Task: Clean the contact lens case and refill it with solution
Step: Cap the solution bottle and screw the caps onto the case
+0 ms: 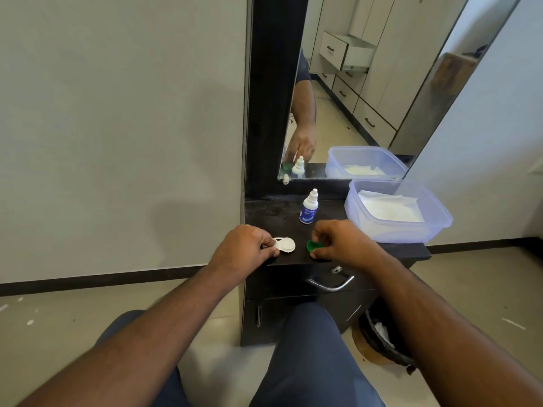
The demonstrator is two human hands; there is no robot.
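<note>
A white contact lens case (284, 245) lies on the black dresser top (279, 212), near its front edge. My left hand (244, 248) pinches the case's left end between thumb and fingers. My right hand (338, 240) pinches a green cap (313, 246) just right of the case, at the surface. A small white solution bottle (309, 207) with a blue label stands upright behind the two hands, its cap on.
A clear plastic tub (440, 221) holding white tissue sits at the right of the dresser top. A mirror (367, 98) rises behind. Below are a drawer handle (330, 284) and, on the floor at right, a black bin (385, 339).
</note>
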